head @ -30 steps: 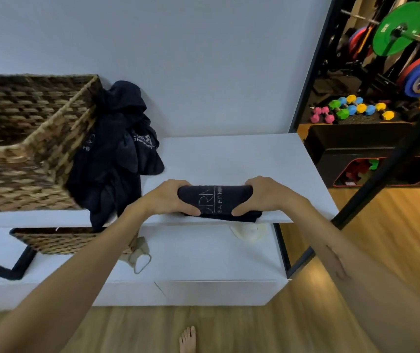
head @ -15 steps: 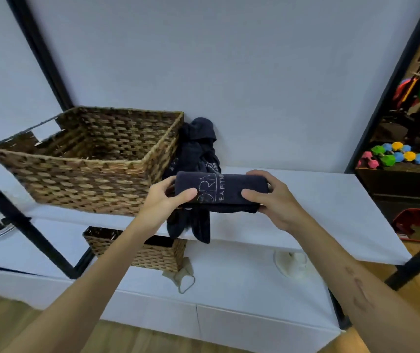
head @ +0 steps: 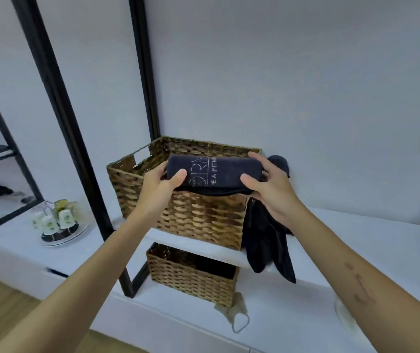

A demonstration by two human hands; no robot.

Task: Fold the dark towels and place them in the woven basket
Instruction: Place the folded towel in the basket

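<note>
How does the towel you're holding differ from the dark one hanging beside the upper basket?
The held towel is folded into a compact bundle; the hanging towel is unfolded and crumpled. The held towel is gripped at its ends by the left hand and right hand above the upper basket; the hanging towel drapes over the shelf edge, untouched. Pale lettering shows on the held towel; none is visible on the hanging one. Both are dark fabric.

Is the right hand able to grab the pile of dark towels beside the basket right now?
Probably not yet. The right hand grips one end of the folded dark towel above the woven basket. The unfolded dark towels hang just below it, with nothing between, but it must let go first.
</note>
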